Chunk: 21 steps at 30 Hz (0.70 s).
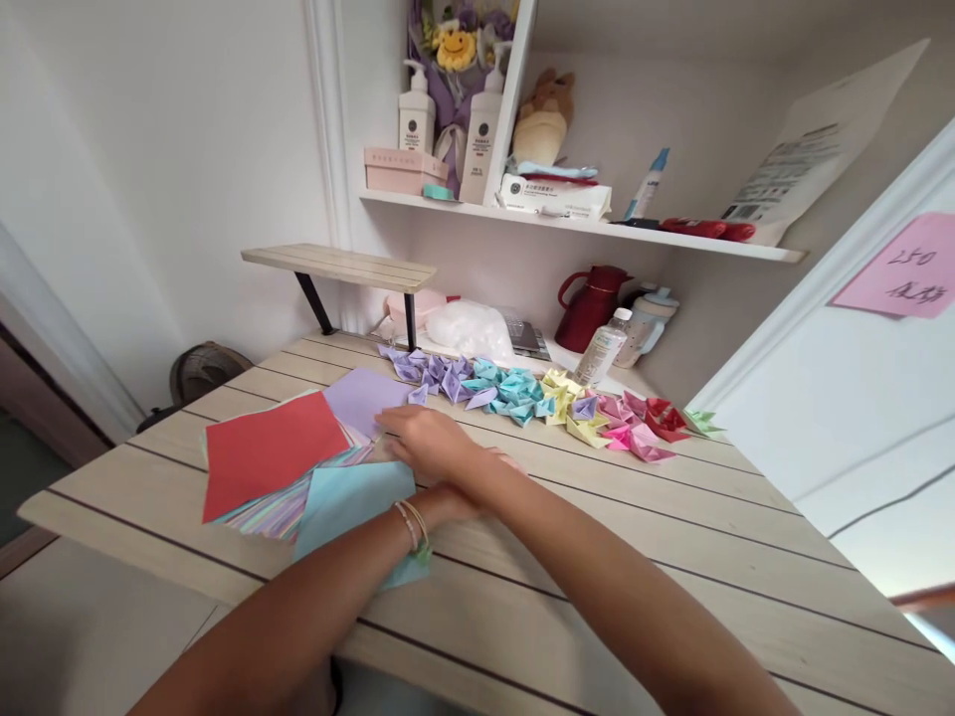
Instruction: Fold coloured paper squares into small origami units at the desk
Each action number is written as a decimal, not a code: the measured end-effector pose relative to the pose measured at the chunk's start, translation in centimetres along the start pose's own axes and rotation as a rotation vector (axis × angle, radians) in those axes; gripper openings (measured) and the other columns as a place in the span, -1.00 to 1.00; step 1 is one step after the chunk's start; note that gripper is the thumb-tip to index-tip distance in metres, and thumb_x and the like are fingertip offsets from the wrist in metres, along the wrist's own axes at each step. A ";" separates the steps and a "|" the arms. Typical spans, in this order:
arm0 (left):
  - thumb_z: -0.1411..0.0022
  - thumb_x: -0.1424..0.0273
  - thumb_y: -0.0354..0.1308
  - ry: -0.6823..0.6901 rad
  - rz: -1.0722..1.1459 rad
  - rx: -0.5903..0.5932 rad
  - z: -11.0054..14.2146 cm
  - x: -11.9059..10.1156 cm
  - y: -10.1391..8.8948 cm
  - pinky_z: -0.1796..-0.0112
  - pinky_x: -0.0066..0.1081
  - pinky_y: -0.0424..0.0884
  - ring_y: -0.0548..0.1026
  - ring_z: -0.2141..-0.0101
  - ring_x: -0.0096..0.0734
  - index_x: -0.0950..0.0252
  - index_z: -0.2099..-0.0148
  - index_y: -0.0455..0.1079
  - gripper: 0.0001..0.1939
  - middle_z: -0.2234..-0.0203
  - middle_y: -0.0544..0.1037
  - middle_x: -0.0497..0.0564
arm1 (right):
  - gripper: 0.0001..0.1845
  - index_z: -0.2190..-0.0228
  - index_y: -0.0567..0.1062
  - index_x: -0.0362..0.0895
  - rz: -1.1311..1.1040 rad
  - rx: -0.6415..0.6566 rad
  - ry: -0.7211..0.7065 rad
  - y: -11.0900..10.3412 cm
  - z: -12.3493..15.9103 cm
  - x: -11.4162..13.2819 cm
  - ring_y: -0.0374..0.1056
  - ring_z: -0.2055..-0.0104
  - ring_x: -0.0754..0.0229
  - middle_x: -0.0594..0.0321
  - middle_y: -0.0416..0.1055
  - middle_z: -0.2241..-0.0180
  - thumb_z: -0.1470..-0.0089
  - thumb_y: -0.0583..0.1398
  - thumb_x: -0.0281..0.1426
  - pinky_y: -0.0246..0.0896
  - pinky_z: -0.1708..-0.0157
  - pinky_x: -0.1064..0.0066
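Note:
My arms cross over the table. My right hand (429,438) reaches leftward, fingers stretched out and slightly apart at the right edge of a purple paper sheet (363,396). Whether the fingertips grip that edge is not clear. My left hand (454,504), with bracelets (412,527) at its wrist, passes under my right forearm. Its fingers are mostly hidden there, so what they hold does not show. A light blue sheet (335,502) lies beneath my left forearm. Left of it, a red sheet (273,447) tops a fanned stack of coloured paper (273,509).
Folded paper pieces (514,391) in several colours run along the table's back. Behind them stand a clear bottle (601,350), a red jug (592,308), a light cup (648,328) and a plastic bag (470,330). A small raised shelf (339,267) stands at back left.

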<state>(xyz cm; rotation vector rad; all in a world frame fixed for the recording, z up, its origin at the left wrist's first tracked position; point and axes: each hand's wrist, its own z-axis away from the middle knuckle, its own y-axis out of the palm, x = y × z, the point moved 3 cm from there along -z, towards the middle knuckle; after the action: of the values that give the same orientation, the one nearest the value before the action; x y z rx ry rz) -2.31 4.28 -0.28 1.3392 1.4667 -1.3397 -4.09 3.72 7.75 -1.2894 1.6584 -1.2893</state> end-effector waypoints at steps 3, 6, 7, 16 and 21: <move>-0.09 0.51 0.07 0.152 -0.090 0.280 -0.2 -0.1 0.0 0.12 -0.33 0.31 0.43 0.16 -0.27 0.25 0.18 0.47 -0.75 0.19 0.49 0.04 | -0.58 0.01 0.30 -0.27 0.086 0.076 -0.055 2.7 -3.2 -0.1 0.29 -0.04 0.04 -0.11 0.30 -0.05 -0.06 0.12 -0.43 0.27 0.07 0.27; -0.07 0.47 0.11 0.173 -0.255 0.357 -0.8 1.0 0.0 0.19 -0.36 0.32 0.43 0.26 -0.30 0.30 0.18 0.46 -0.77 0.24 0.44 0.06 | -0.58 -0.05 0.21 -0.23 0.143 0.126 -0.048 4.7 -3.8 0.1 0.37 0.05 0.10 -0.09 0.37 0.03 -0.13 0.00 -0.54 0.34 0.18 0.29; -0.08 0.46 0.10 0.172 -0.300 0.382 -1.0 1.4 0.2 0.20 -0.37 0.32 0.42 0.28 -0.32 0.30 0.19 0.46 -0.78 0.25 0.42 0.05 | -0.57 -0.06 0.19 -0.22 0.182 0.126 -0.039 5.1 -3.7 0.3 0.40 0.09 0.11 -0.09 0.40 0.05 -0.13 -0.05 -0.59 0.35 0.21 0.28; -0.14 0.50 0.02 0.238 -0.430 0.421 -0.7 1.9 0.5 0.23 -0.45 0.29 0.38 0.28 -0.40 0.20 0.14 0.43 -0.74 0.25 0.35 -0.01 | -0.69 0.11 0.30 -0.27 0.323 0.154 -0.024 4.6 -3.6 1.0 0.47 0.34 0.04 -0.04 0.50 0.32 -0.13 -0.07 -0.61 0.36 0.43 0.25; -0.11 0.40 0.10 0.227 -0.393 0.402 -0.8 2.2 0.6 0.21 -0.41 0.29 0.38 0.28 -0.37 0.22 0.15 0.44 -0.78 0.24 0.35 0.01 | -0.76 0.23 0.41 -0.20 0.230 0.132 0.157 4.6 -3.9 0.1 0.47 0.29 0.09 0.02 0.52 0.32 -0.13 -0.01 -0.56 0.33 0.36 0.34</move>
<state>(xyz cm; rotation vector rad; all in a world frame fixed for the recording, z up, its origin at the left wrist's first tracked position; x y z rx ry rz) -2.02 5.44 -2.37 1.5457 1.7416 -1.8604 -9.02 4.94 4.54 -0.9104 1.7402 -1.3606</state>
